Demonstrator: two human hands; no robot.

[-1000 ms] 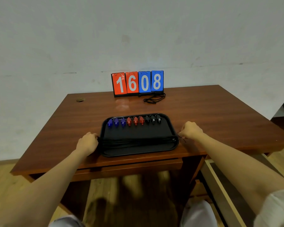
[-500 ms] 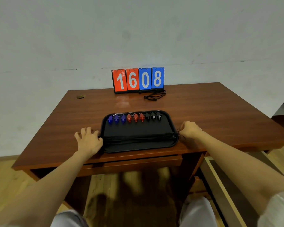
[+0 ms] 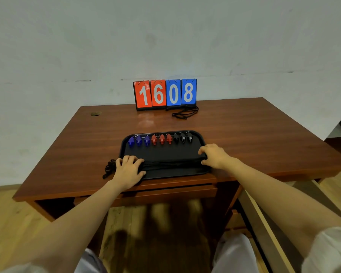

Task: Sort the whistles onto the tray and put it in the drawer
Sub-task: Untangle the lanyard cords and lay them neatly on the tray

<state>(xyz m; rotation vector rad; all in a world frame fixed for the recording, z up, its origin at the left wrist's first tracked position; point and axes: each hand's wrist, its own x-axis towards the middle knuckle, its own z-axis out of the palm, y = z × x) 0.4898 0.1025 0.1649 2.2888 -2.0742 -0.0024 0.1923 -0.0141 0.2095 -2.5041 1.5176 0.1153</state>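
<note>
A black tray (image 3: 200,139) lies near the front edge of the wooden desk. Along its far side stands a row of whistles: three blue whistles (image 3: 138,140), three red whistles (image 3: 161,138) and three black whistles (image 3: 182,137). Their black lanyards (image 3: 171,164) run across the tray's near half, and a bunch of them (image 3: 108,170) spills onto the desk at the left. My left hand (image 3: 128,171) lies flat over the tray's left rim and the lanyards. My right hand (image 3: 215,155) curls around the tray's right rim.
A flip scoreboard (image 3: 164,94) reading 1608 stands at the back of the desk (image 3: 254,134), with a loose black cord (image 3: 185,113) beside it. A shallow drawer front (image 3: 175,192) sits under the desk's edge. A pulled-out drawer (image 3: 264,223) is at the lower right.
My left hand has moved from the desk onto the tray's left rim. My right hand has shifted from beside the tray onto its right rim. The lanyard bunch now shows at the left.
</note>
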